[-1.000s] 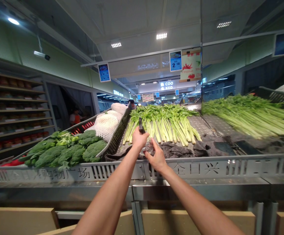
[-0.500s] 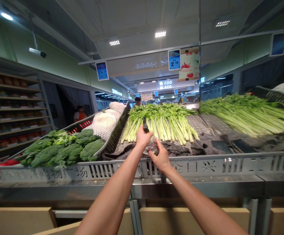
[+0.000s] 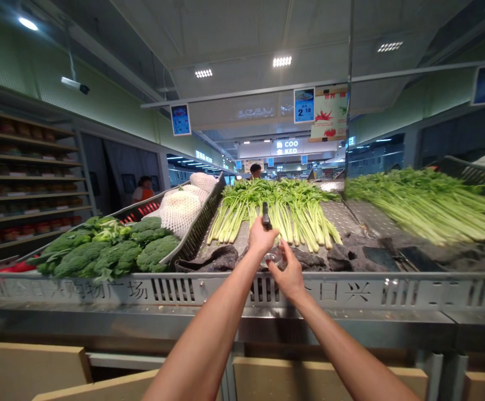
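A spray bottle (image 3: pixel 273 257) with a black head and a clear body is held out over the front of the vegetable stand. My left hand (image 3: pixel 261 236) is closed round its upper part, just behind the black nozzle, which points away from me. Against the clear body, my right hand (image 3: pixel 289 273) curls with thumb and fingers. Beyond the nozzle lies a wide row of celery (image 3: pixel 278 209), leaves to the back and pale stalk ends toward me. Dark crumpled cloth (image 3: pixel 212 260) runs along the stalk ends.
A grey slatted rail (image 3: pixel 221 288) borders the stand's front. Left of the celery is a crate wall (image 3: pixel 202 214), with broccoli (image 3: pixel 112 253) and net-wrapped produce (image 3: pixel 179 211) behind it. A mirror (image 3: pixel 426 211) reflects celery at right. People (image 3: pixel 142 189) stand farther back.
Both hands have moved right along the celery with the spray bottle, keeping the same hold. The view has shifted slightly. A person's head at the back appears farther right.
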A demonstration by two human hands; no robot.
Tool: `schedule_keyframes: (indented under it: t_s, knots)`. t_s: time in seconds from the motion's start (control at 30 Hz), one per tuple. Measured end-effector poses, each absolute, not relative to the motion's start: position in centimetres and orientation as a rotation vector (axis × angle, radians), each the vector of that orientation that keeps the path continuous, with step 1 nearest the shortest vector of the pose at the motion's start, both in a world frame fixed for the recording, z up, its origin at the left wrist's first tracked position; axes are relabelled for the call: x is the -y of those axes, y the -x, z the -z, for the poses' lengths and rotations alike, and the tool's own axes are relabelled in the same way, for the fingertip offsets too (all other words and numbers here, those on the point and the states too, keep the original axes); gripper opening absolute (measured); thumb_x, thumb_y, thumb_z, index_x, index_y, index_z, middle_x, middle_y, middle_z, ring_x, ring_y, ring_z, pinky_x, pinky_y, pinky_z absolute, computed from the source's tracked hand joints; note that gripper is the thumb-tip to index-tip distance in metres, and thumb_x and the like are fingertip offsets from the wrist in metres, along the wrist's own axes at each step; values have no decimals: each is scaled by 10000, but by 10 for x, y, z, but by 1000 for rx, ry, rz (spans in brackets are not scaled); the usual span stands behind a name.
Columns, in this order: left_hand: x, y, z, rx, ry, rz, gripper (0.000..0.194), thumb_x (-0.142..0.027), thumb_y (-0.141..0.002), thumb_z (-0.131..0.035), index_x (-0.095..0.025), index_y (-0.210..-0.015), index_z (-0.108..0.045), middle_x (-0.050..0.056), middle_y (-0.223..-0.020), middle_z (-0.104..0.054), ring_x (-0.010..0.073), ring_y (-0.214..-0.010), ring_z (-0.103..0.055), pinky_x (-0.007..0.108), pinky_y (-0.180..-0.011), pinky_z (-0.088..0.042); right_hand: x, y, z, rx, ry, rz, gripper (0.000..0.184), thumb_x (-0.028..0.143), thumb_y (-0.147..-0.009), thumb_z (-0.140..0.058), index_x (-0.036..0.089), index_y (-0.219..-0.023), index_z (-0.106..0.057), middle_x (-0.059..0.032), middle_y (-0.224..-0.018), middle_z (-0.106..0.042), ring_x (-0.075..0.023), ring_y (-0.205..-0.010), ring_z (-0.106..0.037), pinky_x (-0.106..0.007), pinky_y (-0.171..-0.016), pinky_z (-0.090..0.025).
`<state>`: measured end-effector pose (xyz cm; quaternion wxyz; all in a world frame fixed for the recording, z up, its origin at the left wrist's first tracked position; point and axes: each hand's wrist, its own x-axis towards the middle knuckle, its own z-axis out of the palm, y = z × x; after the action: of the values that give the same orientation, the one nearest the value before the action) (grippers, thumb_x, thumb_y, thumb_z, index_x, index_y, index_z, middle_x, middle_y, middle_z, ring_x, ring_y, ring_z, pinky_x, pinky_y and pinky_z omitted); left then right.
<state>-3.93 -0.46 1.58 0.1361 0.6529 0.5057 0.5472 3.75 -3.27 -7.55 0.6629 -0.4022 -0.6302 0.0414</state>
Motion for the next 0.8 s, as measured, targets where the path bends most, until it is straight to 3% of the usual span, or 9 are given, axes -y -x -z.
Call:
schedule_keyframes:
  t_s: [0.8]
  knots:
    - [14, 9, -8, -1475, -1878, -1426, 313, -224, -562, -573, -199, -872, -532, -4, -720, -580, 123, -619, -514, 220, -551, -375, 36, -66, 94, 1370, 971, -71, 633, 318, -633, -554, 127, -1203, -355, -129, -1113, -503, -221, -983, -502, -377, -825, -415]
